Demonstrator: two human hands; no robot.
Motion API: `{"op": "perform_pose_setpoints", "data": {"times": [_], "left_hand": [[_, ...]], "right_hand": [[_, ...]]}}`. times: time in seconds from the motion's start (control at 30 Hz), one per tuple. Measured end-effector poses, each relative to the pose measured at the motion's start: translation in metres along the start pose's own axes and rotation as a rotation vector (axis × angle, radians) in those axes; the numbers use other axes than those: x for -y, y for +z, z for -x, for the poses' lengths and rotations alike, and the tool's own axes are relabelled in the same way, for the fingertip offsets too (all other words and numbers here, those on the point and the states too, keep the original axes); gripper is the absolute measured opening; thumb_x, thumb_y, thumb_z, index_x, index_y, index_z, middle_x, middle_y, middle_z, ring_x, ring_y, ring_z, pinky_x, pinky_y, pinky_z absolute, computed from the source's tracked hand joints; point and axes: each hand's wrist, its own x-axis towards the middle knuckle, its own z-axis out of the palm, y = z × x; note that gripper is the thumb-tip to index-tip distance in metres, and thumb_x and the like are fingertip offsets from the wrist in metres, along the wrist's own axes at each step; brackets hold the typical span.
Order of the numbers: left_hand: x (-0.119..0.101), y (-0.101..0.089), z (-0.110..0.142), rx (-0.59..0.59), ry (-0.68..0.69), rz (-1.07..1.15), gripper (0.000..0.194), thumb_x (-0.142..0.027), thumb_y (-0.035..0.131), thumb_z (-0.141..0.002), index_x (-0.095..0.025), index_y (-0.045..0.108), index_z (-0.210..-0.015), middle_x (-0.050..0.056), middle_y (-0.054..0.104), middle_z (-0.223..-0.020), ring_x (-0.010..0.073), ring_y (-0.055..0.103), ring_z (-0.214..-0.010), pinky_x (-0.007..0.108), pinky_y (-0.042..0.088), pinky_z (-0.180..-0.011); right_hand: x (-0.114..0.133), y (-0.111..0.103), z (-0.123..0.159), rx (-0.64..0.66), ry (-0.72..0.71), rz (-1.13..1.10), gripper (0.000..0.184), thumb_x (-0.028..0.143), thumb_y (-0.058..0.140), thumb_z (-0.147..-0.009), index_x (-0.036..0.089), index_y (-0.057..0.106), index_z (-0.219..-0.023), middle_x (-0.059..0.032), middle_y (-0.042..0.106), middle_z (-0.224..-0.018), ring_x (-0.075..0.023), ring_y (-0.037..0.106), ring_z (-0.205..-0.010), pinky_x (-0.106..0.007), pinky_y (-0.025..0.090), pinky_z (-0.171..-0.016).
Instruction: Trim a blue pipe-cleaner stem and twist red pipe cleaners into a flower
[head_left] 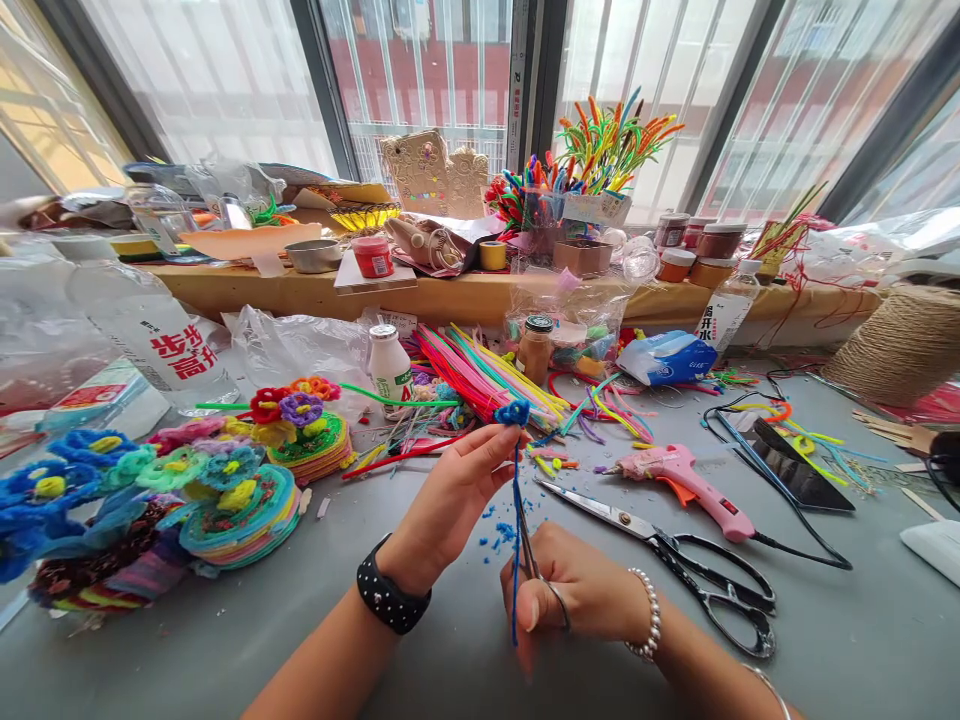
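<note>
Blue flower (512, 412) is pinched at its base by thumb and fingers of the left hand (459, 490), clamped, held up above the table (450, 640). Blue stem (515, 612) is hung straight down from it. Small scissors (528, 550) are gripped in the right hand (566, 590), fingers curled round the handles; blades pointed up alongside the stem, contact cannot be told. Blue scraps (496, 540) are scattered on the table just beyond. Large scissors (637, 522) are laid to the right of the hands, with pink glue gun (686, 478) placed just behind. Bundle of pipe cleaners (480, 370) is spread behind the flower, between white bottle (388, 368) and brown jar (535, 352). Finished-looking flowers are massed at left on round layered bases (259, 530). Twine spool (896, 345) is seen far right.
</note>
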Motion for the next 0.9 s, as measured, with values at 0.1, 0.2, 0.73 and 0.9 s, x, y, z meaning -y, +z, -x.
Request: {"op": "perform_pose_setpoints", "data": {"times": [0.1,0.2,0.73,0.9], "left_hand": [[0.000,0.000,-0.001,-0.023,0.000,0.036,0.008,-0.022,0.062,-0.066,-0.016,0.064,-0.070,-0.001,0.058,-0.073,0.0063,0.049,-0.066,0.019,0.037,-0.063],[-0.001,0.000,-0.001,-0.031,0.000,0.058,0.009,-0.023,0.062,-0.065,-0.016,0.063,-0.069,-0.001,0.057,-0.071,0.0065,0.049,-0.065,0.019,0.038,-0.063],[0.002,0.005,0.002,0.076,-0.062,-0.067,0.010,-0.023,0.059,-0.068,-0.015,0.061,-0.064,0.000,0.054,-0.070,0.0079,0.046,-0.064,0.019,0.035,-0.062],[0.003,0.004,0.000,0.039,-0.017,0.001,0.008,-0.023,0.059,-0.068,-0.016,0.063,-0.068,-0.001,0.056,-0.072,0.0074,0.048,-0.067,0.019,0.037,-0.065]], "right_hand": [[0.001,0.001,0.000,0.005,0.043,-0.031,0.063,0.060,0.029,-0.074,0.011,0.055,-0.044,0.0011,0.046,-0.041,-0.0043,0.037,-0.035,-0.016,0.033,-0.039],[-0.001,-0.001,0.000,0.007,0.053,-0.028,0.065,0.060,0.027,-0.075,0.011,0.056,-0.044,0.0013,0.045,-0.040,-0.0037,0.036,-0.034,-0.016,0.032,-0.039],[0.002,-0.005,0.001,-0.019,-0.028,0.065,0.070,0.069,0.025,-0.065,0.010,0.062,-0.061,-0.0024,0.052,-0.055,-0.0104,0.046,-0.053,-0.021,0.035,-0.050],[-0.006,-0.003,0.000,-0.064,-0.016,0.050,0.062,0.060,0.030,-0.073,0.012,0.060,-0.048,0.0019,0.042,-0.041,-0.0067,0.037,-0.043,-0.019,0.031,-0.045]]}}
